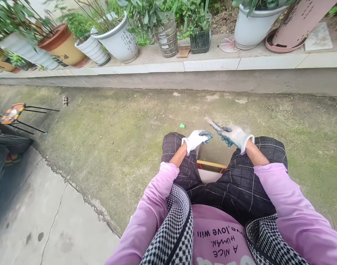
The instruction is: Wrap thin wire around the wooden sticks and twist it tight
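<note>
My right hand [234, 137], in a white glove with a teal coating, is closed around the near end of a short stick wound with grey strand [214, 124]. The stick tilts up to the left; its pale far tip is blurred. My left hand [199, 138], gloved the same way, sits just left of it with the fingers pinched together. A thin pale strand [213, 131] seems to run between the left fingertips and the wound stick. Both hands are above the gap between my knees, apart from each other.
Below my hands is a seat edge with a yellow bar [211, 164]. A small green scrap [182, 126] lies on the mossy ground [116, 140]. Potted plants, including a white pot [120, 42], line the tiled ledge [207, 65]. A woven stool [14, 113] lies left.
</note>
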### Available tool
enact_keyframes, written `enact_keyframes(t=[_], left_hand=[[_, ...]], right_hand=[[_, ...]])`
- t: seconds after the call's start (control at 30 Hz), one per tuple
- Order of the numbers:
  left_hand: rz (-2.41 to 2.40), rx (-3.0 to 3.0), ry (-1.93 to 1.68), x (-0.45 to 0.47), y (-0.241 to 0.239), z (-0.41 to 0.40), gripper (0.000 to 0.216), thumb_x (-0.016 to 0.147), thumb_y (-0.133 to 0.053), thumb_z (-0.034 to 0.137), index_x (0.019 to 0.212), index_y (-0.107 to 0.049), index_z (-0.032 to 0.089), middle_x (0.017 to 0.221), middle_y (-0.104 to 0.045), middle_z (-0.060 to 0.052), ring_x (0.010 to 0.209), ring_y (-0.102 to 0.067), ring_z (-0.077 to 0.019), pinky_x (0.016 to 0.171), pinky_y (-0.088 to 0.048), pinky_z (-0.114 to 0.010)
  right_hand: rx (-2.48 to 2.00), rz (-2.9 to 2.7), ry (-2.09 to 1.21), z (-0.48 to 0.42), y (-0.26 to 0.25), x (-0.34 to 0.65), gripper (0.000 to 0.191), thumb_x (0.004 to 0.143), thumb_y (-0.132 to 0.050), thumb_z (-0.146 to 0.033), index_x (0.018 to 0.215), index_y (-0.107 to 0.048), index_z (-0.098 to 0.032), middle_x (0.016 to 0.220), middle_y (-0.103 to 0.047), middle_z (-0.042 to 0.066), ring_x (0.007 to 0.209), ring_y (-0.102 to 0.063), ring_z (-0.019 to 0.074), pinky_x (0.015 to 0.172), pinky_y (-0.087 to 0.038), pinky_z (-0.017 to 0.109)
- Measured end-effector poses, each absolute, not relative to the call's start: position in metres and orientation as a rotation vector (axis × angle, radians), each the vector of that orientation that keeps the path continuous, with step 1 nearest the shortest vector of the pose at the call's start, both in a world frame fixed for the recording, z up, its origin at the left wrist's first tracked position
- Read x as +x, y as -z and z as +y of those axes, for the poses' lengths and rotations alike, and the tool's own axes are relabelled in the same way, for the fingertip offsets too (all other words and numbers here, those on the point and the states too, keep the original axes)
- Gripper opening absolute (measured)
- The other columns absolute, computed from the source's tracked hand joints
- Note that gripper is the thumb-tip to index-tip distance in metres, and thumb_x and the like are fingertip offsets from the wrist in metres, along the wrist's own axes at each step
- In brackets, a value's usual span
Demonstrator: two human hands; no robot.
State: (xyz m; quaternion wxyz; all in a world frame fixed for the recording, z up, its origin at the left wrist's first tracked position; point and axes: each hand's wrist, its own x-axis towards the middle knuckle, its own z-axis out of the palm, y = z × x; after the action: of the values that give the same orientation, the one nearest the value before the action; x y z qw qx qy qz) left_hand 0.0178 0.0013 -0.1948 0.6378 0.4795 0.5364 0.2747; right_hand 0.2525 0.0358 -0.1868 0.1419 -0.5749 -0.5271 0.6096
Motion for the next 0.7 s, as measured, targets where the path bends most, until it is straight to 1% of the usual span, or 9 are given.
enact_keyframes(t=[0.07,0.13,0.2,0.27,0.33,0.43,0.57,0.63,0.7], left_hand=[[1.204,0.997,-0.644,0.021,0.192,0.001,0.018,0.08,-0.077,0.015,0.097,-0.082,0.01,0.085,-0.079,-0.004,0.072,-0.068,-0.0115,0.074,-0.056,-0.025],[1.193,0.953,-0.656,0.026,0.189,0.002,0.019,0.078,-0.078,0.012,0.096,-0.082,0.01,0.085,-0.08,-0.004,0.072,-0.068,-0.011,0.075,-0.055,-0.025],[1.21,0.947,-0.662,0.031,0.185,0.003,0.019,0.077,-0.077,0.01,0.095,-0.082,0.01,0.085,-0.08,-0.004,0.072,-0.068,-0.0112,0.075,-0.055,-0.025],[1.254,0.947,-0.685,0.036,0.179,0.005,0.017,0.079,-0.075,0.009,0.095,-0.082,0.01,0.082,-0.079,-0.003,0.071,-0.067,-0.0113,0.076,-0.055,-0.026],[1.287,0.962,-0.711,0.041,0.17,0.006,0.015,0.082,-0.073,0.009,0.094,-0.081,0.01,0.081,-0.078,-0.003,0.07,-0.066,-0.0111,0.077,-0.055,-0.026],[1.254,1.034,-0.695,0.044,0.152,0.006,0.011,0.084,-0.075,0.012,0.093,-0.081,0.01,0.087,-0.079,-0.005,0.072,-0.066,-0.0114,0.076,-0.055,-0.026],[1.198,1.148,-0.601,0.042,0.131,0.004,0.015,0.083,-0.077,0.016,0.097,-0.083,0.011,0.098,-0.083,-0.007,0.078,-0.068,-0.0125,0.079,-0.056,-0.026],[1.236,1.181,-0.57,0.04,0.126,0.004,0.018,0.085,-0.076,0.016,0.1,-0.084,0.011,0.094,-0.082,-0.006,0.076,-0.067,-0.0116,0.077,-0.056,-0.026],[1.296,1.219,-0.518,0.038,0.127,0.005,0.019,0.089,-0.075,0.018,0.104,-0.085,0.011,0.086,-0.079,-0.004,0.072,-0.064,-0.0106,0.073,-0.055,-0.025]], right_hand=[[-1.692,-1.404,-1.717,0.041,0.183,0.253,0.024,0.101,-0.085,-0.035,0.107,-0.076,-0.015,0.089,-0.075,0.004,0.068,-0.067,0.0125,0.057,-0.059,0.023],[-1.677,-1.295,-1.663,0.044,0.18,0.255,0.022,0.089,-0.089,-0.03,0.095,-0.073,-0.016,0.08,-0.072,0.003,0.064,-0.064,0.0116,0.052,-0.054,0.02],[-1.662,-1.233,-1.596,0.044,0.176,0.258,0.023,0.082,-0.088,-0.03,0.089,-0.07,-0.018,0.075,-0.069,0.0,0.061,-0.061,0.011,0.049,-0.051,0.019],[-1.664,-1.207,-1.506,0.04,0.172,0.263,0.026,0.08,-0.086,-0.035,0.091,-0.068,-0.02,0.071,-0.064,-0.002,0.056,-0.056,0.0106,0.044,-0.048,0.02],[-1.647,-1.167,-1.416,0.037,0.169,0.266,0.034,0.079,-0.086,-0.043,0.098,-0.068,-0.021,0.069,-0.06,-0.004,0.052,-0.052,0.011,0.041,-0.045,0.021],[-1.585,-1.116,-1.394,0.036,0.164,0.267,0.046,0.077,-0.088,-0.053,0.104,-0.068,-0.021,0.07,-0.061,-0.004,0.051,-0.052,0.0116,0.041,-0.047,0.023],[-1.582,-1.135,-1.396,0.042,0.158,0.263,0.046,0.076,-0.089,-0.057,0.096,-0.067,-0.021,0.073,-0.064,0.0,0.056,-0.057,0.0122,0.044,-0.05,0.022],[-1.579,-1.141,-1.403,0.042,0.154,0.262,0.047,0.075,-0.09,-0.059,0.092,-0.066,-0.022,0.07,-0.06,-0.001,0.053,-0.053,0.0113,0.042,-0.046,0.022],[-1.481,-1.139,-1.494,0.036,0.149,0.263,0.05,0.075,-0.089,-0.063,0.091,-0.065,-0.022,0.069,-0.058,-0.002,0.051,-0.047,0.01,0.04,-0.041,0.022]])
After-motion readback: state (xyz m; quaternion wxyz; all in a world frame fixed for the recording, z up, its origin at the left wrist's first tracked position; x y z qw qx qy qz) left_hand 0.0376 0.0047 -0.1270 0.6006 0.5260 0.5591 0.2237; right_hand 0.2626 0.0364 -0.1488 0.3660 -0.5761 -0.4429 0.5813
